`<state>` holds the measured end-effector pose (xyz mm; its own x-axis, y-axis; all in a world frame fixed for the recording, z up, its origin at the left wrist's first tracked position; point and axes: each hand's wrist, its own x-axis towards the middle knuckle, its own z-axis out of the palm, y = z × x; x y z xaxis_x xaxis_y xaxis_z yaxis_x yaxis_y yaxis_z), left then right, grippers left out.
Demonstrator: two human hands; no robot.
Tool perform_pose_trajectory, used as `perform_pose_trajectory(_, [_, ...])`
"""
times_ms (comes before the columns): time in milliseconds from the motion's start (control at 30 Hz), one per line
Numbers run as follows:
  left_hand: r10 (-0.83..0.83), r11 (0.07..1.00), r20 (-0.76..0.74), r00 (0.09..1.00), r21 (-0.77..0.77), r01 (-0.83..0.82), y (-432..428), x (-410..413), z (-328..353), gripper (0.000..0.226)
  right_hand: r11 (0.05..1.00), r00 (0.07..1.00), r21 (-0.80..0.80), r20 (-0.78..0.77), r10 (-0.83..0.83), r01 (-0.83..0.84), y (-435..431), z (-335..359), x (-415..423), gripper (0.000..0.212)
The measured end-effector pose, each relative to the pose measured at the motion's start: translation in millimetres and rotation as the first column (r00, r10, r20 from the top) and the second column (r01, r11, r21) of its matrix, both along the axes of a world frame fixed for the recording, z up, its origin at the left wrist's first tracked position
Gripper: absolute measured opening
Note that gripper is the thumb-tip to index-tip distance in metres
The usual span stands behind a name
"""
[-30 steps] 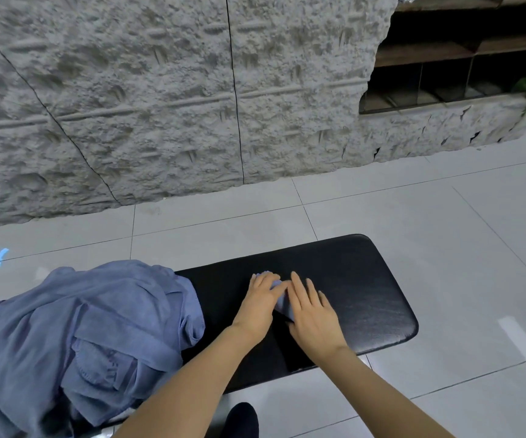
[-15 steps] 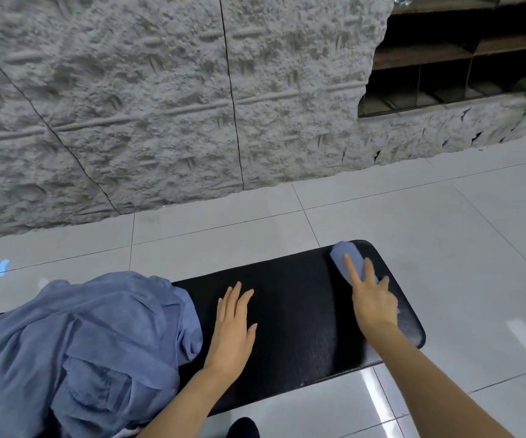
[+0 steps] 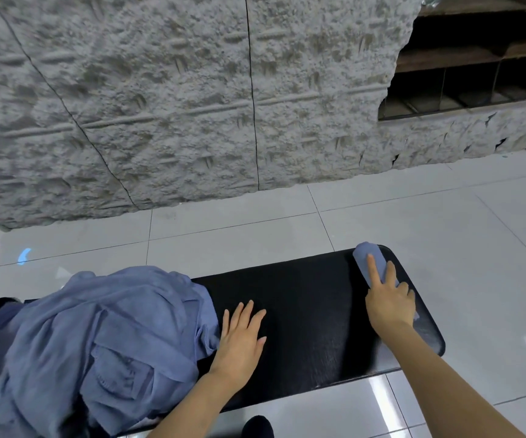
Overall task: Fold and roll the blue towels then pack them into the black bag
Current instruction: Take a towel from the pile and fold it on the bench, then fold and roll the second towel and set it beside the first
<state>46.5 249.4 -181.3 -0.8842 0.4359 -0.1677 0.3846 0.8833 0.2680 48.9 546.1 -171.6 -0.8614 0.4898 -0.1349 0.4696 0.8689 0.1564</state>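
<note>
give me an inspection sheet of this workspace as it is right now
surface: black padded bench, bare between the hands
job's things: rolled blue towel at the bench's far right corner; pile of loose blue towels on its left end; black bag not identifiable
clutter: dark rounded thing at bottom edge, cannot tell what
grippers: left hand flat on bench beside the pile; right hand laid straight on the rolled blue towel
cables: nothing seen
surroundings: rough grey wall, pale floor tiles, dark shelves
</note>
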Motion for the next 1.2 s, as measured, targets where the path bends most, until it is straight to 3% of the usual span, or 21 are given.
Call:
perform_pose_trajectory(100, [0.006, 1.0, -0.029, 1.0, 0.003, -0.006, -9.4, -0.7, 12.1, 0.053, 1.0, 0.999, 0.014, 0.044, -0.027, 0.027, -5.9, 9.2, -1.7, 0.081])
perform_pose_trajectory(267, [0.027, 0.999, -0.059, 0.998, 0.039, -0.025, -25.3, 0.5, 40.9, 0.053, 0.998, 0.993, 0.03, 0.102, -0.051, 0.048, -18.6, 24.7, 4.9, 0.081])
perform_pose_trajectory(367, [0.042, 0.999, -0.086, 0.995, 0.025, -0.04, -42.7, 2.9, 59.1, 0.052, 1.0, 0.998, 0.021, 0.061, -0.013, 0.012, -46.8, 41.6, 4.9, 0.084])
perform_pose_trajectory(433, [0.037, 0.999, -0.118, 0.992, 0.018, -0.036, -61.7, 2.3, 64.7, 0.051, 0.992, 0.991, -0.031, -0.071, 0.117, -0.12, -88.5, 57.5, -2.6, 0.088])
perform_pose_trajectory(533, [0.078, 0.997, -0.183, 0.98, -0.004, -0.08, -97.2, 0.3, 78.3, 0.055, 0.902, 0.855, -0.036, -0.336, 0.395, -0.431, -173.8, 78.7, -16.2, 0.089])
perform_pose_trajectory(633, [0.177, 0.981, -0.229, 0.957, -0.039, -0.191, -138.7, 0.2, 92.6, 0.06, 0.755, 0.691, -0.028, -0.427, 0.583, -0.655, -262.4, 98.2, -20.0, 0.078])
perform_pose_trajectory(733, [0.274, 0.952, -0.27, 0.923, -0.058, -0.3, -185.1, 0.2, 103.9, 0.067, 0.656, 0.619, -0.069, -0.419, 0.665, -0.752, -325.3, 98.2, -14.6, 0.05])
perform_pose_trajectory(800, [0.347, 0.925, -0.277, 0.896, -0.054, -0.376, -215.0, -1.3, 102.6, 0.062, 0.626, 0.609, -0.101, -0.395, 0.688, -0.773, -350.7, 90.9, -10.0, 0.039])
perform_pose_trajectory(900, [0.46, 0.879, -0.218, 0.861, -0.025, -0.476, -246.7, -6.0, 99.6, 0.045, 0.621, 0.623, -0.131, -0.349, 0.701, -0.772, -371.8, 79.7, -8.4, 0.039])
perform_pose_trajectory(1067, [0.488, 0.873, -0.174, 0.855, 0.121, -0.473, -261.8, -12.8, 107.0, 0.006, 0.634, 0.625, -0.122, -0.386, 0.678, -0.764, -389.4, 86.6, -19.3, 0.041])
perform_pose_trajectory(1200, [0.591, 0.771, -0.062, 0.804, 0.337, -0.54, -275.6, -11.7, 112.9, 0.024, 0.65, 0.671, -0.215, -0.413, 0.616, -0.729, -410.0, 98.5, -35.0, 0.04])
